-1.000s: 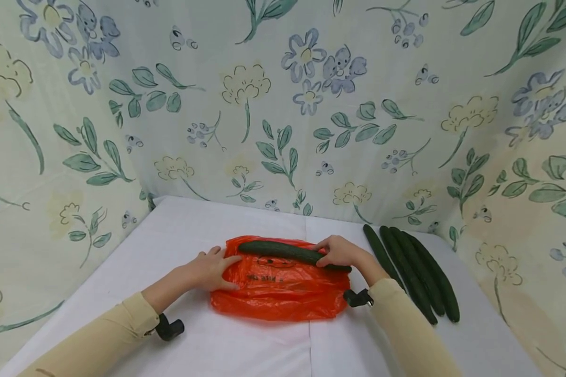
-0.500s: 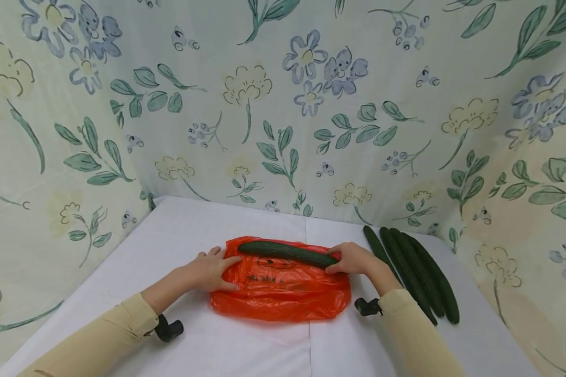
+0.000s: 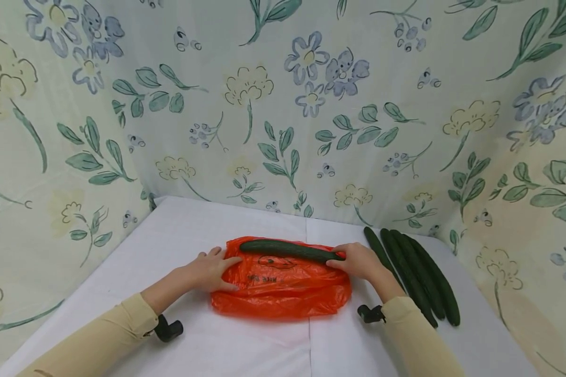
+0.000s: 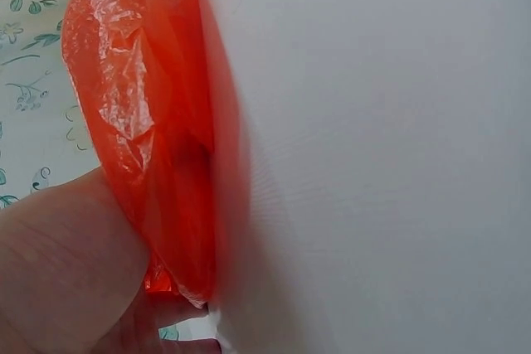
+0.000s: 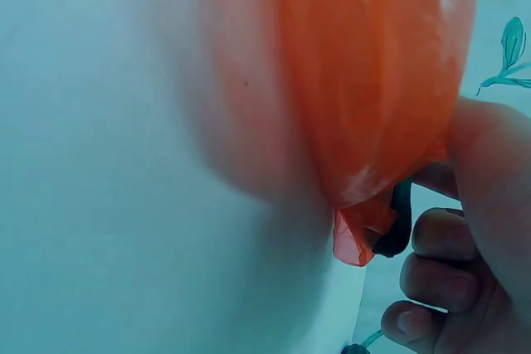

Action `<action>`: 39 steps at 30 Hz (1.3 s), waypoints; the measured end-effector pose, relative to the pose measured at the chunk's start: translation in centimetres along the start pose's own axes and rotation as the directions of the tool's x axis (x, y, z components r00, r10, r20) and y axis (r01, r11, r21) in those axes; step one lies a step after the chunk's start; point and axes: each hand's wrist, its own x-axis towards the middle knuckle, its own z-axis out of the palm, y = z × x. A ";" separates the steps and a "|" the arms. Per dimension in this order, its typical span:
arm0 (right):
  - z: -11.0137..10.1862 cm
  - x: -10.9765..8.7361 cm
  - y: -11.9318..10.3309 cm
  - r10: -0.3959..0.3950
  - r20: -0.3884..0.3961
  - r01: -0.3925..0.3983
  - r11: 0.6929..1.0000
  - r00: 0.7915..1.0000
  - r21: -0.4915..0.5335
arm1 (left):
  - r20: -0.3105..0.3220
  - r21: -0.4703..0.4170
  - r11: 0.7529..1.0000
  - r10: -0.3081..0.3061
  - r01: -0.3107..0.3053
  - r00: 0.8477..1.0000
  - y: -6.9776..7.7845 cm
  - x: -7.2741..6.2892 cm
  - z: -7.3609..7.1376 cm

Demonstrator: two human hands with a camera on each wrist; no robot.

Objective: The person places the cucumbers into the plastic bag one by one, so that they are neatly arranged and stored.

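A dark green cucumber [image 3: 287, 249] lies lengthwise along the far side of a flat red-orange plastic bag [image 3: 278, 301] with printed lettering. My right hand [image 3: 358, 262] holds the cucumber's right end between thumb and fingers. In the right wrist view the dark cucumber tip [image 5: 400, 225] shows beside the curled fingers [image 5: 444, 283], below the bag's crumpled edge. At the bag's left edge rests my left hand [image 3: 212, 270], fingers spread, thumb and fingertips on the plastic. The left wrist view shows the bag's shiny side [image 4: 141, 122] against that hand, with most of its fingers hidden.
Several more cucumbers [image 3: 412, 272] lie side by side at the table's right. White cloth covers the table [image 3: 245, 345]. A floral curtain [image 3: 283, 131] stands behind and at both sides. Black wrist devices [image 3: 169, 329] sit at the cuffs.
My right hand has slid rightward along the cucumber to its end. That end has since swung slightly away from me. The left hand stays in place.
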 end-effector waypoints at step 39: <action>-1.2 -5.0 6.4 -0.013 -0.216 0.113 0.883 0.976 0.456 | 0.006 0.006 0.999 -0.047 0.047 0.999 0.5 0.3 0.3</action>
